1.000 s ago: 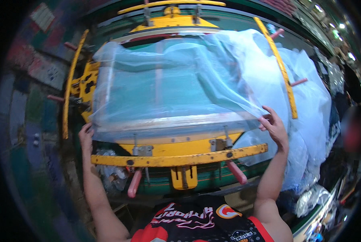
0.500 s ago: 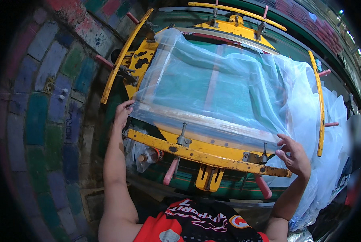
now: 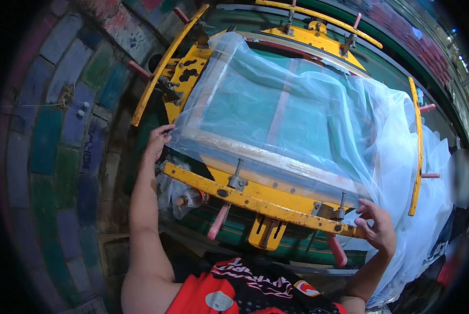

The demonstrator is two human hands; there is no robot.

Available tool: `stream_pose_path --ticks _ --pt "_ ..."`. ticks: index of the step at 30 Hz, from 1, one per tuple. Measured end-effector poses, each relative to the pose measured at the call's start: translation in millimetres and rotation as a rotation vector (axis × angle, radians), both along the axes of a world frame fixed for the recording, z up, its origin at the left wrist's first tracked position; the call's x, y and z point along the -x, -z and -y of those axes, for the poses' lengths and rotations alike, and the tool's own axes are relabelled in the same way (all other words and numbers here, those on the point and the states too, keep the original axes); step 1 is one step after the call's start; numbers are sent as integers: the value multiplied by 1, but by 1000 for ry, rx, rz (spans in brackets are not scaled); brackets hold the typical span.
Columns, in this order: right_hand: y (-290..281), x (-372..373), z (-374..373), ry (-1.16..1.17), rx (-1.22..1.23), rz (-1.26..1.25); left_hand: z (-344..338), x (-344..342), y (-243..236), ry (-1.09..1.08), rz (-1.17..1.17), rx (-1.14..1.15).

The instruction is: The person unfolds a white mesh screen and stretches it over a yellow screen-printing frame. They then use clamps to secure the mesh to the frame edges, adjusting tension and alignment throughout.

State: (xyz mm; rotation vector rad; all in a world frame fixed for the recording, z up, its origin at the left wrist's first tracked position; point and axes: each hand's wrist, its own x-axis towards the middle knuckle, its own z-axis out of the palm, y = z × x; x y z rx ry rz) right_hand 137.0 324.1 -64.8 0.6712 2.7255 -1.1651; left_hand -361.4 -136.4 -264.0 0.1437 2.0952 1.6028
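Note:
A sheer white mesh fabric (image 3: 229, 125) is draped over a pale rectangular frame (image 3: 276, 158), with loose folds along its far and right sides. My left hand (image 3: 159, 141) pinches the fabric's near left corner between thumb and fingers. At the near right corner, my right hand (image 3: 377, 226) is half curled, thumb and index finger apart. Its fingertips are by the fabric's edge and the end of the near yellow clamp bar (image 3: 266, 206). I see no fabric clearly gripped in it.
Yellow clamp bars with pink handles stand on the left (image 3: 167, 68), far (image 3: 323, 21) and right (image 3: 415, 146) sides. Excess mesh hangs down at the right. A bottle (image 3: 191, 198) in clear plastic lies under the near bar. Painted bricks (image 3: 51, 146) cover the left.
My right hand has come lower, toward me, its fingers now beside the clamp bar's end. My left hand stays at the fabric's corner. The whole view has shifted slightly.

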Motion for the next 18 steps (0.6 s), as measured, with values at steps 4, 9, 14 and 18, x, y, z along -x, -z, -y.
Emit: stream_pose_path --ticks 4,9,14,18 --pt "7 -1 -3 -13 29 -15 3 4 1 16 -8 22" --pt "12 0 -25 -265 190 8 2 5 2 -7 8 23" --pt "14 6 -35 -416 300 67 2 4 0 -9 2 72" --pt "12 6 -25 -351 204 340 3 6 2 -10 9 68"
